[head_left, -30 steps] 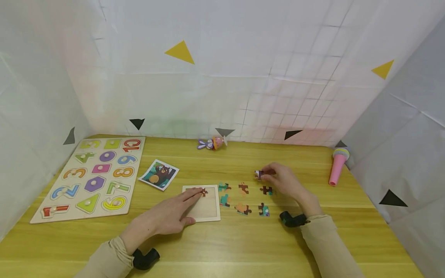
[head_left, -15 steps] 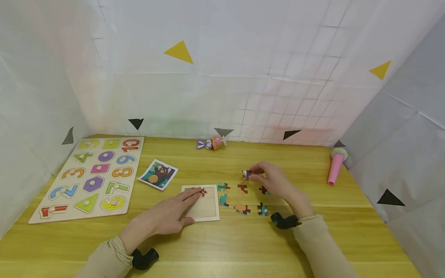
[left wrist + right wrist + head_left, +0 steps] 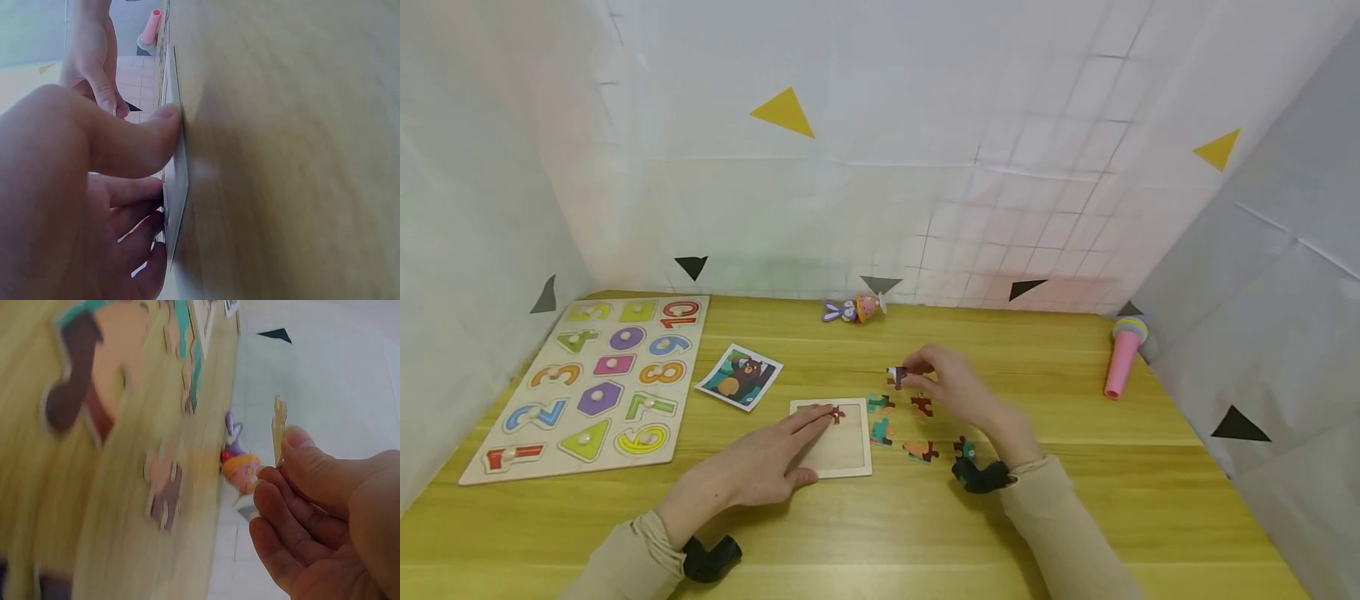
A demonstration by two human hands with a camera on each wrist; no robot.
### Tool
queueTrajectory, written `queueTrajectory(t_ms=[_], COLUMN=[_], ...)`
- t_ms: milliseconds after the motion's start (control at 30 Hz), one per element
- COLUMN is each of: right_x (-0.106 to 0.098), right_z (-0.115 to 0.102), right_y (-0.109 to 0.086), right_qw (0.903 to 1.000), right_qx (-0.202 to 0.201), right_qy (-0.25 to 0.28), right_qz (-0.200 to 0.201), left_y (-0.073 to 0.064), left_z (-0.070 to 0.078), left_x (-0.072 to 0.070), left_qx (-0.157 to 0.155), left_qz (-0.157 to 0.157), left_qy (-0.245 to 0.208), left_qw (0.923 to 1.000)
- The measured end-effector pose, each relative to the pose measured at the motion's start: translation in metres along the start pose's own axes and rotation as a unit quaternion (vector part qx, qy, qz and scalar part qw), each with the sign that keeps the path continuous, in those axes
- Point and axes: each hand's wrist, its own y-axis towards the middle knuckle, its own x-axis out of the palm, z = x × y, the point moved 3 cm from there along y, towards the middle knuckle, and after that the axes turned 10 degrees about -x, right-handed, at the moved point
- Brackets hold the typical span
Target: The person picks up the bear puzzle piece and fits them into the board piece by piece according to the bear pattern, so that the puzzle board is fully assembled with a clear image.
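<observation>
In the head view my left hand [image 3: 760, 462] rests on a small wooden puzzle tray [image 3: 842, 454], fingers reaching across its left side and thumb at the near edge. A brown puzzle piece [image 3: 838, 413] shows inside the tray by the fingertips; whatever lies under the hand is hidden. My right hand [image 3: 958, 392] pinches another puzzle piece [image 3: 896, 377] between thumb and finger, raised above the table to the tray's upper right. The right wrist view shows this held piece [image 3: 279, 428] edge-on. Several loose pieces [image 3: 922, 451] lie between the tray and the right forearm.
A number and shape peg board [image 3: 602, 398] lies at the left, with a bear picture card [image 3: 741, 377] beside it. At the back sits a small bunny toy [image 3: 853, 309]. A pink toy microphone [image 3: 1123, 358] lies far right. White sheeting [image 3: 880, 208] encloses the table.
My right hand has moved left with the pinched puzzle piece, passing above the loose pieces toward the tray. My left hand has stayed on the tray.
</observation>
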Motion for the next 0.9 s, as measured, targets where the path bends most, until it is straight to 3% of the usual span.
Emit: queueTrajectory(t_ms=[500, 900], right_x=[0.026, 0.049], right_z=[-0.027, -0.035], right_y=[0.018, 0.025], right_qw=[0.999, 0.9957], right_qx=[-0.02, -0.034], right_qy=[0.0, 0.009], right_qz=[-0.04, -0.086], left_y=[0.0, 0.0], left_z=[0.0, -0.001], left_x=[-0.001, -0.001], left_qx=[0.004, -0.005], left_qz=[0.0, -0.005], left_qy=[0.0, 0.0], left_qw=[1.0, 1.0])
